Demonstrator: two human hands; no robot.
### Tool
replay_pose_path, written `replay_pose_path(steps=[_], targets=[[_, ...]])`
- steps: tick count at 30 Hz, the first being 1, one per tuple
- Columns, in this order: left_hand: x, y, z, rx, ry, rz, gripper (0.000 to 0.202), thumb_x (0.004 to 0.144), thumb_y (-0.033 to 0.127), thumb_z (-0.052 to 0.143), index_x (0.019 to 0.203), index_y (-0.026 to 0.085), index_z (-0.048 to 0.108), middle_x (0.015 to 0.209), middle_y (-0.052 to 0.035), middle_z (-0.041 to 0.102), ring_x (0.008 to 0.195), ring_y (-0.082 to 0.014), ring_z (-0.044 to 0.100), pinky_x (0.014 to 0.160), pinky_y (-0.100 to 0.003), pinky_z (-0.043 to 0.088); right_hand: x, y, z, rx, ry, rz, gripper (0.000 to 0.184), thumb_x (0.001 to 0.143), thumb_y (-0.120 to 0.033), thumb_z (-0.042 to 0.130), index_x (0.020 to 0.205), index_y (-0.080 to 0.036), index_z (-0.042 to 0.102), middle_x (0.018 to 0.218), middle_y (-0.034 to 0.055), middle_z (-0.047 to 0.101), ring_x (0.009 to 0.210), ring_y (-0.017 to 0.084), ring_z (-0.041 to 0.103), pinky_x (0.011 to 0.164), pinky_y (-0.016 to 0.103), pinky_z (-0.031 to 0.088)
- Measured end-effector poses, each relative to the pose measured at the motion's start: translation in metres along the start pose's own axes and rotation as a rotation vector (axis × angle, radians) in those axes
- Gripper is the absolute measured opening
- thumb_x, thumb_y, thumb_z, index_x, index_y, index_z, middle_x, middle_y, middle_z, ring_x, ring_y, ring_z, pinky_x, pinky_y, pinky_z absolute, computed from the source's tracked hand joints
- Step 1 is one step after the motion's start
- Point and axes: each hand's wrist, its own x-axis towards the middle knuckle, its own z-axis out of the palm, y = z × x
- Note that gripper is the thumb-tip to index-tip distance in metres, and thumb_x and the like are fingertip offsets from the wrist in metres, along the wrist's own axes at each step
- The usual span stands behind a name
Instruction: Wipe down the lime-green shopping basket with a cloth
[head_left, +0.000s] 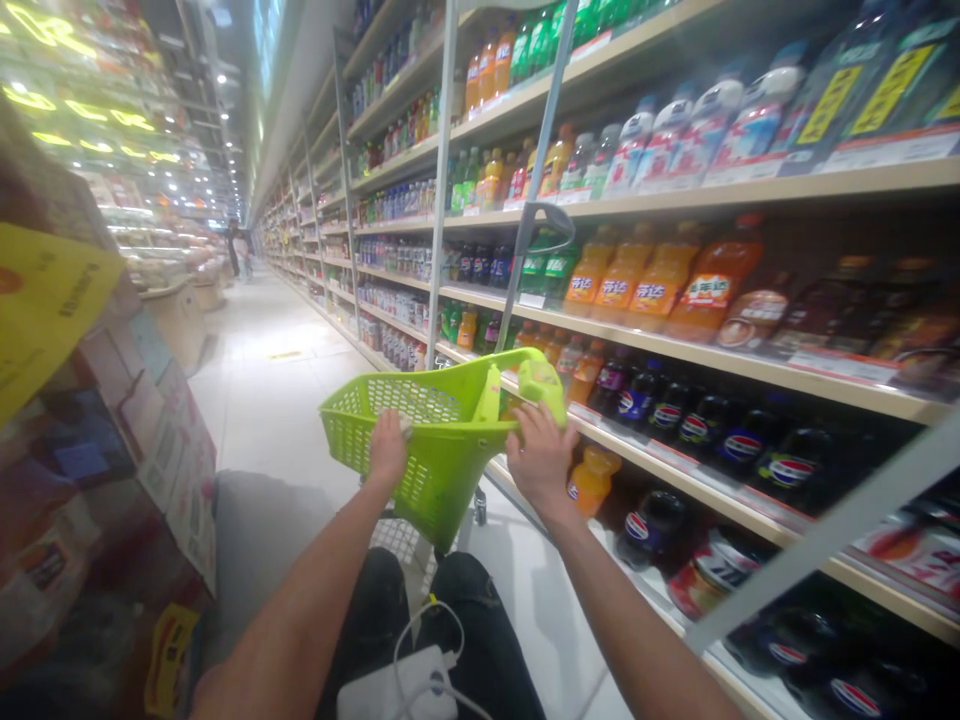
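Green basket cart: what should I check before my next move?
Left hand gripping the lime-green plastic mesh basket cart: ok.
Right hand on the rim beside the green handle: ok.
Gap between basket and pale wooden shelf edge: cannot tell.
Person far down the white tiled aisle: far off, ok.
Cart wheels: hidden, cannot tell.
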Motion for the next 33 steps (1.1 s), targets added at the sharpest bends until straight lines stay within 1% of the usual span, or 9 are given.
replay_pose_path(steps=[2, 6, 9, 13, 17, 19, 21, 28, 33], targets=[[-0.002, 0.020, 0.013, -0.106, 0.002, 0.066, 0.047, 0.078, 0.005, 0.037, 0.125, 0.012, 0.041, 0.134, -0.0161, 0.044, 0.128, -0.0217, 0.036, 0.103, -0.042, 0.034, -0.002, -0.012, 0.005, 0.017, -0.011, -0.041, 0.036, 0.081, -0.023, 0.040, 0.112, -0.015, 0.057, 0.122, 0.0099, 0.056, 0.122, 0.025, 0.040, 0.104, 0.052, 0.014], [-0.006, 0.070, 0.035, -0.274, 0.012, 0.344, 0.043, 0.082, 0.011, 0.037, 0.124, 0.010, 0.043, 0.134, -0.0167, 0.044, 0.129, -0.0221, 0.034, 0.107, -0.046, 0.030, -0.002, -0.032, 0.018, 0.046, -0.035, -0.086, 0.037, 0.081, -0.022, 0.040, 0.113, -0.015, 0.057, 0.121, 0.0094, 0.058, 0.121, 0.024, 0.042, 0.106, 0.049, 0.012], [-0.005, 0.083, 0.040, -0.319, -0.005, 0.468, 0.041, 0.085, 0.016, 0.036, 0.124, 0.009, 0.044, 0.134, -0.0178, 0.044, 0.128, -0.0213, 0.035, 0.107, -0.045, 0.030, 0.000, -0.038, 0.026, 0.058, -0.043, -0.105, 0.037, 0.082, -0.021, 0.039, 0.114, -0.015, 0.057, 0.119, 0.0094, 0.059, 0.120, 0.024, 0.043, 0.107, 0.048, 0.013], [0.002, 0.057, 0.037, -0.224, 0.003, 0.517, 0.040, 0.084, 0.011, 0.036, 0.123, 0.012, 0.046, 0.136, -0.0161, 0.043, 0.128, -0.0202, 0.035, 0.105, -0.043, 0.033, 0.001, -0.032, 0.031, 0.018, -0.082, -0.145, 0.036, 0.081, -0.019, 0.041, 0.112, -0.013, 0.059, 0.117, 0.0101, 0.060, 0.118, 0.026, 0.045, 0.106, 0.049, 0.015], [0.008, 0.013, 0.034, -0.073, 0.028, 0.319, 0.045, 0.080, 0.002, 0.033, 0.121, 0.013, 0.048, 0.135, -0.0160, 0.043, 0.129, -0.0214, 0.034, 0.105, -0.043, 0.033, -0.003, -0.024, 0.029, -0.010, -0.140, -0.212, 0.033, 0.080, -0.017, 0.044, 0.108, -0.015, 0.061, 0.114, 0.0083, 0.062, 0.115, 0.024, 0.047, 0.108, 0.046, 0.015], [0.009, 0.001, 0.034, -0.035, 0.035, 0.241, 0.045, 0.080, 0.002, 0.032, 0.121, 0.011, 0.047, 0.137, -0.0175, 0.041, 0.131, -0.0225, 0.030, 0.105, -0.044, 0.031, -0.004, -0.022, 0.028, -0.008, -0.141, -0.222, 0.033, 0.080, -0.017, 0.044, 0.109, -0.016, 0.060, 0.115, 0.0080, 0.062, 0.114, 0.024, 0.048, 0.108, 0.046, 0.014], [0.008, 0.002, 0.036, -0.032, 0.025, 0.250, 0.046, 0.079, 0.002, 0.033, 0.123, 0.010, 0.046, 0.138, -0.0186, 0.038, 0.132, -0.0234, 0.027, 0.106, -0.046, 0.029, -0.004, -0.021, 0.027, -0.007, -0.134, -0.226, 0.034, 0.080, -0.017, 0.043, 0.109, -0.016, 0.060, 0.115, 0.0082, 0.062, 0.113, 0.023, 0.049, 0.109, 0.046, 0.013], [0.001, 0.040, 0.050, -0.107, -0.012, 0.432, 0.043, 0.081, 0.007, 0.036, 0.123, 0.011, 0.046, 0.136, -0.0176, 0.041, 0.133, -0.0244, 0.025, 0.105, -0.049, 0.027, -0.004, -0.018, 0.024, -0.018, -0.137, -0.264, 0.034, 0.080, -0.017, 0.044, 0.110, -0.015, 0.060, 0.116, 0.0075, 0.061, 0.111, 0.023, 0.050, 0.109, 0.045, 0.012], [0.005, 0.016, 0.040, -0.079, -0.002, 0.467, 0.042, 0.081, 0.005, 0.036, 0.120, 0.016, 0.049, 0.136, -0.0140, 0.042, 0.132, -0.0225, 0.029, 0.104, -0.048, 0.030, -0.005, -0.015, 0.022, -0.019, -0.135, -0.278, 0.035, 0.079, -0.016, 0.044, 0.110, -0.017, 0.060, 0.115, 0.0065, 0.062, 0.110, 0.022, 0.050, 0.109, 0.045, 0.014]])
